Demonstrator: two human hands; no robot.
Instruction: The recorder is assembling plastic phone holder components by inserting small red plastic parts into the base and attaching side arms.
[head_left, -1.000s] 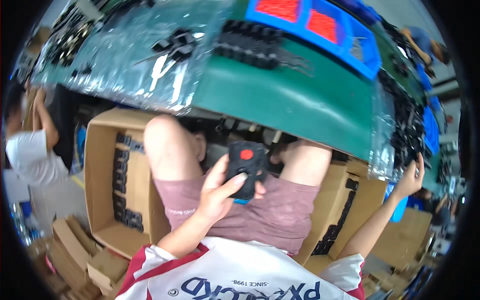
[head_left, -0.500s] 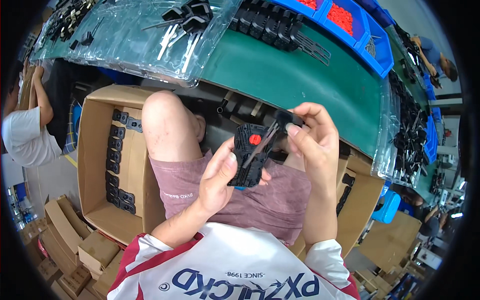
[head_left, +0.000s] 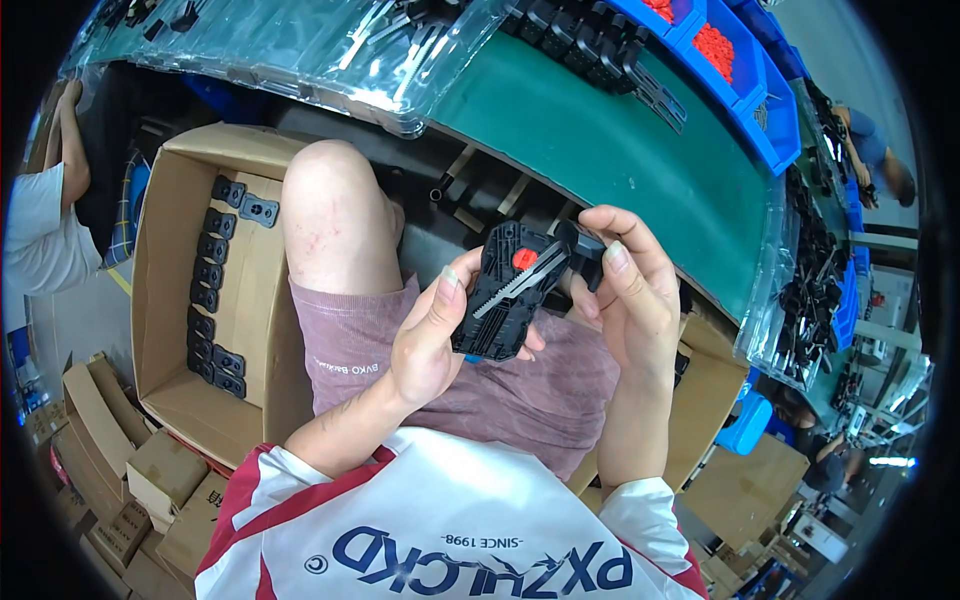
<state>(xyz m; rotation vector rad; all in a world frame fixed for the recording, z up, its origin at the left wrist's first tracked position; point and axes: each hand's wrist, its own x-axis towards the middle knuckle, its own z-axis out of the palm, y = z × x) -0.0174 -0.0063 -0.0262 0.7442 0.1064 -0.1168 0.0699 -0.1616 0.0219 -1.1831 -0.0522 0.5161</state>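
Over my lap, my left hand (head_left: 425, 345) is closed around a flat black plastic housing (head_left: 480, 340), thumb on its left edge and fingertips showing at its right. A round red piece (head_left: 524, 259) sits in the upper part of the housing's ribbed face. My right hand (head_left: 640, 290) pinches a black plastic end piece (head_left: 587, 262) at the housing's upper right. From that end piece a toothed grey metal strip (head_left: 518, 287) slants down and left across the housing. Whether the strip touches the ribs or hovers just over them I cannot tell.
An open cardboard box (head_left: 160, 310) with several black plates stands by my left leg; another box (head_left: 700, 400) is at right. Ahead, the green table (head_left: 600, 150) carries a row of black parts (head_left: 580, 40) and blue bins (head_left: 765, 130) with red pieces. A co-worker (head_left: 45, 220) sits at far left.
The housing has turned its ribbed face more toward me. The toothed strip now shows its broad side across it, and the right hand's end piece has tipped a little. The whole view has shifted slightly.
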